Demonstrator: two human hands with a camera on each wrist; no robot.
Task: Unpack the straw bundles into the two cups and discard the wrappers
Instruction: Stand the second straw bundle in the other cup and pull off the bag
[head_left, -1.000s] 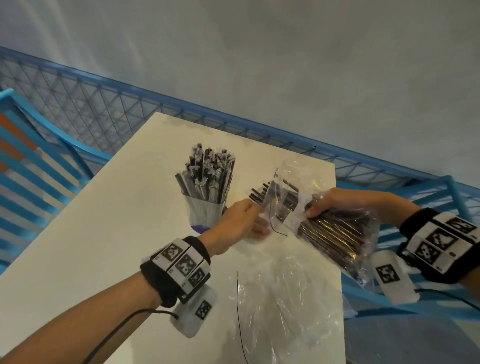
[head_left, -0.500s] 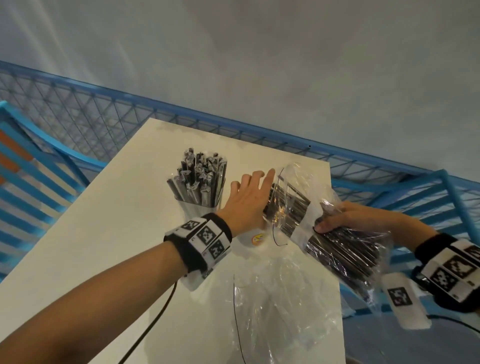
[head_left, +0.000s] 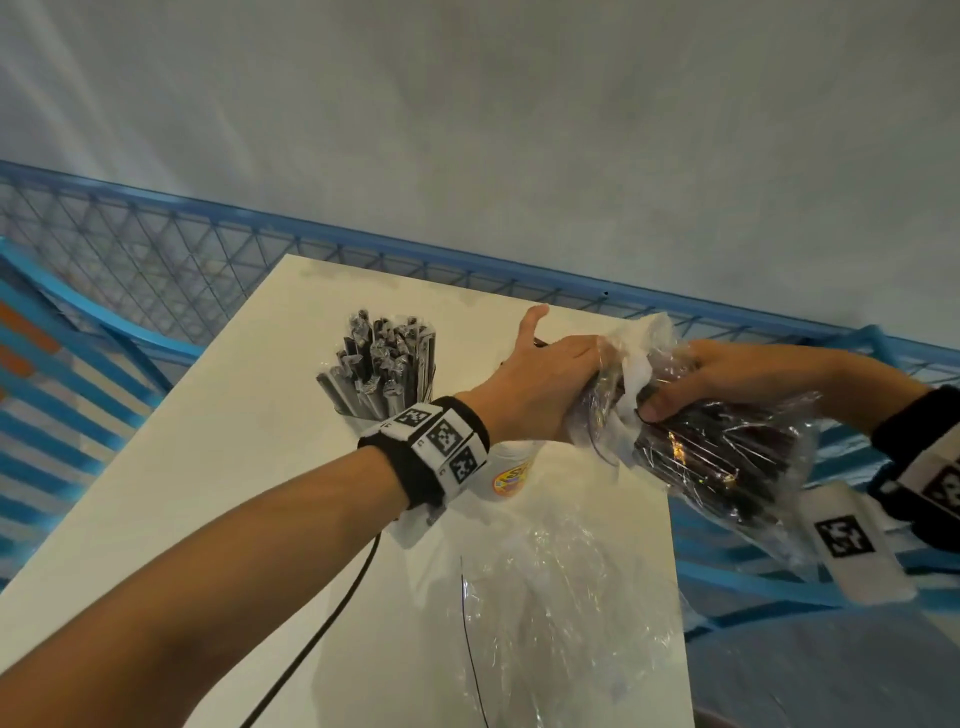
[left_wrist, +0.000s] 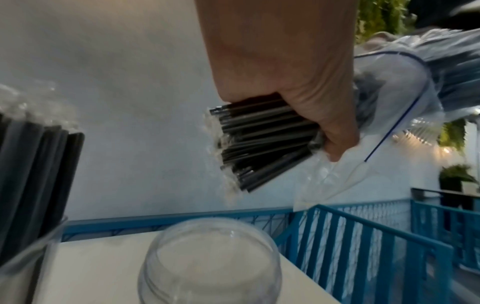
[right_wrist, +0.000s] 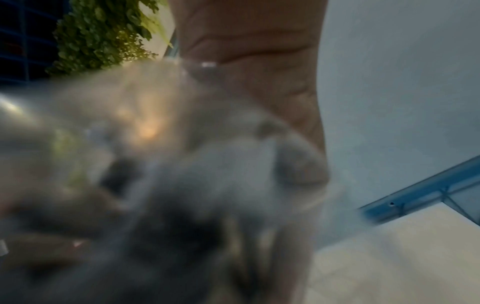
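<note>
My left hand (head_left: 545, 384) grips the exposed end of a bundle of black straws (left_wrist: 262, 144) that sticks out of its clear plastic wrapper (head_left: 727, 457). My right hand (head_left: 722, 379) holds the wrapped bundle around its middle, above the table's right edge. Under the left hand stands an empty clear cup (left_wrist: 207, 263), partly hidden in the head view behind my wrist (head_left: 511, 475). A second cup (head_left: 358, 421) to its left is full of black straws (head_left: 382, 364). The right wrist view is blurred by plastic pressed close to the camera.
A white table (head_left: 208, 493) holds a crumpled empty clear wrapper (head_left: 556, 623) near its front right. Blue metal railing (head_left: 156, 249) runs behind the table and down both sides. A black cable (head_left: 322, 623) trails from my left wrist.
My left hand went from open beside the bundle's end to gripping the straws' exposed end. The bundle has risen a little and the wrapper's mouth has bunched up.
</note>
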